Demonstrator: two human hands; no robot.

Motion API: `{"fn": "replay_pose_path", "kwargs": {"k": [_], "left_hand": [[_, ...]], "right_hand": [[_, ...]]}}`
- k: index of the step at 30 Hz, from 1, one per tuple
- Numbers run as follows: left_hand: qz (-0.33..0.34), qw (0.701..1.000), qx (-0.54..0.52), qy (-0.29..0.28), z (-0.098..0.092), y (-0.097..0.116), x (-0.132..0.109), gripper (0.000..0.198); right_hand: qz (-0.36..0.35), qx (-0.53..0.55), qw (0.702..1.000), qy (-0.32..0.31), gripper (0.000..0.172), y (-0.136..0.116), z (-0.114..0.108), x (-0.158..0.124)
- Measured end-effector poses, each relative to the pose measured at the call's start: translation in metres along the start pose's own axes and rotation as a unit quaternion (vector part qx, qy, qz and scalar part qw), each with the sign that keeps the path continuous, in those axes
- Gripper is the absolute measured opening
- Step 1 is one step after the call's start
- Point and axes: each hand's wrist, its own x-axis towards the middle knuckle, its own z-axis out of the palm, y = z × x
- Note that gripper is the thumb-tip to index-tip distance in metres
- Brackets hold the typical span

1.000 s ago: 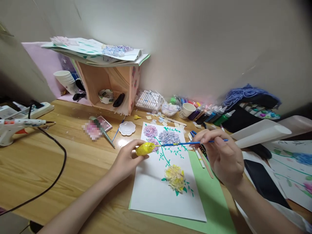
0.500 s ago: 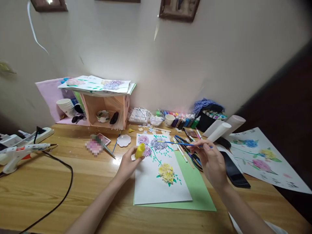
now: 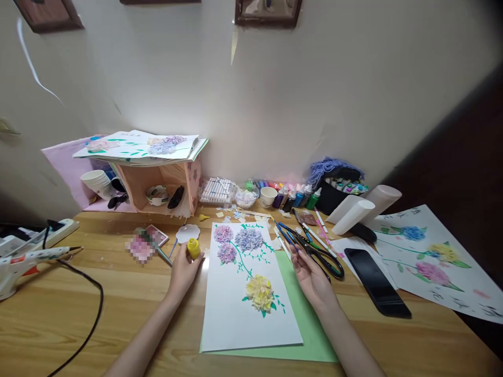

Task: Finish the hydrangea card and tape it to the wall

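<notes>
My left hand [image 3: 184,269] is wrapped round a small yellow paint bottle [image 3: 193,247], held upright just left of the white sheet [image 3: 226,327]. Between the fingertips of my right hand [image 3: 312,277] is a thin blue paintbrush [image 3: 283,234], its tip pointing away toward the back of the table. That hand hovers over the right edge of the green sheet [image 3: 316,343], which lies under the white one. Raised purple and blue flower clusters sit at the top of the white sheet, and a yellow cluster [image 3: 259,293] lower down, with green painted stems and leaves.
Black-handled scissors [image 3: 336,266], pens and brushes lie right of the sheet, near a black phone [image 3: 377,283]. A white flower-shaped palette [image 3: 187,233] is behind my left hand. Paint bottles [image 3: 301,198] and a paper cup [image 3: 269,197] line the wall. A glue gun [image 3: 23,264] with cord is far left.
My right hand has lowered toward the table with the paintbrush, its tip no longer over the flowers. My left hand has moved left, off the sheet, still holding the yellow bottle.
</notes>
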Motion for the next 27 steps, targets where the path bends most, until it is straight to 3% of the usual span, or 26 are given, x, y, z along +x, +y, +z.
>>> {"fn": "replay_pose_path", "kwargs": {"k": [2, 4, 6, 7, 9, 11, 13, 16, 20, 22, 24, 26, 27], "left_hand": [[0.004, 0.999, 0.030, 0.017, -0.007, 0.004, -0.008, 0.046], [0.026, 0.989, 0.109, 0.091, -0.014, 0.015, -0.024, 0.059], [0.056, 0.973, 0.151, 0.163, -0.017, 0.032, -0.043, 0.057], [0.077, 0.975, 0.134, 0.160, -0.015, 0.042, -0.053, 0.047], [0.107, 0.991, 0.076, 0.008, -0.002, 0.065, -0.069, 0.026], [0.102, 0.981, 0.028, -0.163, 0.021, 0.088, -0.077, 0.023], [0.087, 0.962, -0.014, -0.257, 0.047, 0.108, -0.079, 0.025], [0.073, 0.947, -0.060, -0.307, 0.078, 0.126, -0.075, 0.025], [0.044, 0.946, -0.094, -0.308, 0.095, 0.128, -0.069, 0.026], [0.012, 0.944, -0.106, -0.313, 0.096, 0.123, -0.065, 0.028], [-0.008, 0.946, -0.110, -0.305, 0.094, 0.117, -0.060, 0.029], [-0.018, 0.950, -0.121, -0.287, 0.093, 0.114, -0.054, 0.028], [-0.025, 0.951, -0.131, -0.280, 0.093, 0.113, -0.052, 0.028]], "right_hand": [[-0.006, 0.014, 1.000, 0.008, 0.028, -0.003, -0.005, 0.002], [-0.007, 0.023, 1.000, 0.010, 0.027, -0.003, -0.007, 0.000], [0.007, 0.021, 1.000, -0.006, 0.029, 0.002, -0.005, -0.006], [0.021, 0.017, 0.999, -0.020, 0.031, 0.006, -0.002, -0.009], [0.056, 0.008, 0.997, -0.053, 0.033, 0.015, 0.004, -0.019], [0.079, -0.003, 0.993, -0.084, 0.032, 0.023, 0.011, -0.028], [0.082, -0.025, 0.989, -0.117, 0.028, 0.028, 0.017, -0.036], [0.064, -0.072, 0.984, -0.152, 0.027, 0.031, 0.019, -0.043], [0.007, -0.165, 0.974, -0.157, 0.035, 0.028, 0.015, -0.039], [-0.001, -0.258, 0.946, -0.194, 0.033, 0.021, 0.010, -0.027], [-0.046, -0.402, 0.888, -0.221, 0.026, 0.009, 0.006, -0.008], [-0.173, -0.549, 0.800, -0.170, 0.022, -0.004, 0.004, 0.016], [-0.213, -0.575, 0.777, -0.139, 0.018, -0.010, 0.004, 0.029]]}}
